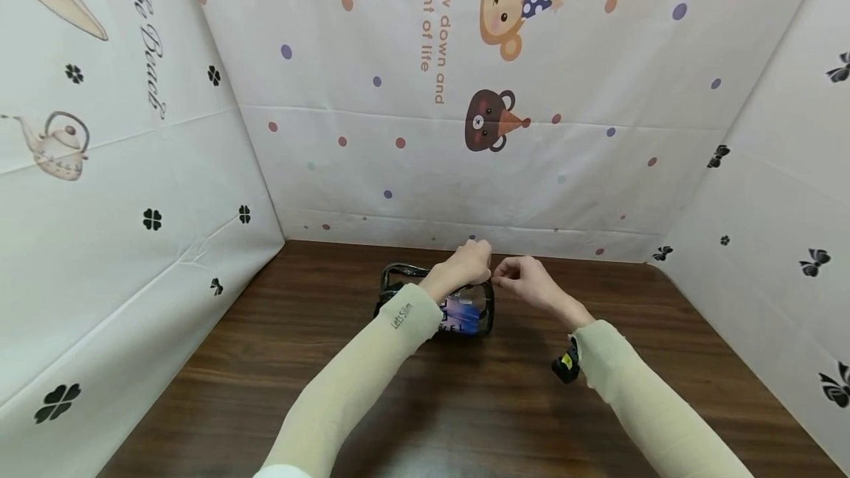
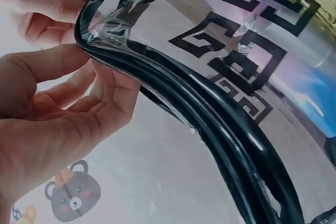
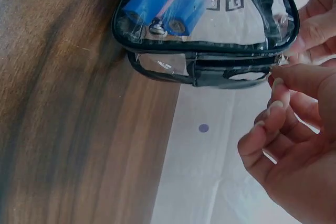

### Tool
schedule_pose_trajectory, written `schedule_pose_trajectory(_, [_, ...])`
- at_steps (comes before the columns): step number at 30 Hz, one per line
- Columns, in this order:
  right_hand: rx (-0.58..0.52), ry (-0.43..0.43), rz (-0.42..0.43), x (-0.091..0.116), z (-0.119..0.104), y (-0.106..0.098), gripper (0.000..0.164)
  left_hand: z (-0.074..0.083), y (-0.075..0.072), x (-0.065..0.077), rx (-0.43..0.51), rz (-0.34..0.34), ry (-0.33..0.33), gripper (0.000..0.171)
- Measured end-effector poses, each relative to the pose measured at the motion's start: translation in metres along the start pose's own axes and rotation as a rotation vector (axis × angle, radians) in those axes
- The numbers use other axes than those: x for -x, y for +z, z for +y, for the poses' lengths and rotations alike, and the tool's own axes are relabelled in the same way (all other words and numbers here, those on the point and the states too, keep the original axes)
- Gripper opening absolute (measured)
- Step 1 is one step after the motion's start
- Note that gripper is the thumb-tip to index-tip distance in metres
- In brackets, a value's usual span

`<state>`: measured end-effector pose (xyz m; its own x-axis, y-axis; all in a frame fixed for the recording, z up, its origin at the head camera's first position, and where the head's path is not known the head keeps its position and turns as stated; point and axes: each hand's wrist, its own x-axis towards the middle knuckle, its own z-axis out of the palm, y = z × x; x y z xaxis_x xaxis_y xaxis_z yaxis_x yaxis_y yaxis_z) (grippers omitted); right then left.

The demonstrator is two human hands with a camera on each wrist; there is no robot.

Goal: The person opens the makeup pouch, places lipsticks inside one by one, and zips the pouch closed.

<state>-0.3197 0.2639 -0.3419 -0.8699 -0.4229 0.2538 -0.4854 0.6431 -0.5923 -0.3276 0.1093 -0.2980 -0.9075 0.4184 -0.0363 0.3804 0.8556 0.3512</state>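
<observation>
A clear plastic zip pouch with black piping and printed lettering stands on the table, with blue-and-pink tubes inside. My left hand reaches across its top and grips the upper right corner. In the left wrist view, the black edge runs between the thumb and fingers of that left hand. My right hand is at the same corner from the right side. Seen from the right wrist, the thumb and forefinger of the right hand pinch at the end of the pouch's zipper; the small part between them is mostly hidden.
The dark wood table extends around the pouch. White printed sheets stand as walls at the back, left and right, close behind the pouch. A black device is worn at the right wrist.
</observation>
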Motion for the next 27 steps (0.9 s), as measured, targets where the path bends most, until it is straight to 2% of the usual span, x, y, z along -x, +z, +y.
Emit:
schedule_pose_trajectory(5, [0.085, -0.044, 0.033, -0.004, -0.003, 0.006, 0.006, -0.002, 0.003, 0.0, 0.027, 0.032, 0.024, 0.026])
schedule_pose_trajectory(10, [0.111, -0.048, 0.041, -0.006, -0.002, 0.009, 0.006, -0.006, 0.007, 0.0, 0.054, 0.059, 0.067, 0.034])
schedule_pose_trajectory(19, [0.097, -0.065, 0.051, -0.009, 0.0, 0.01, 0.005, -0.009, 0.005, 0.0, 0.076, 0.078, 0.135, 0.024])
schedule_pose_trajectory(27, [0.089, -0.09, 0.07, -0.009, 0.001, 0.011, 0.006, -0.015, 0.004, -0.003, 0.141, 0.105, 0.112, 0.017])
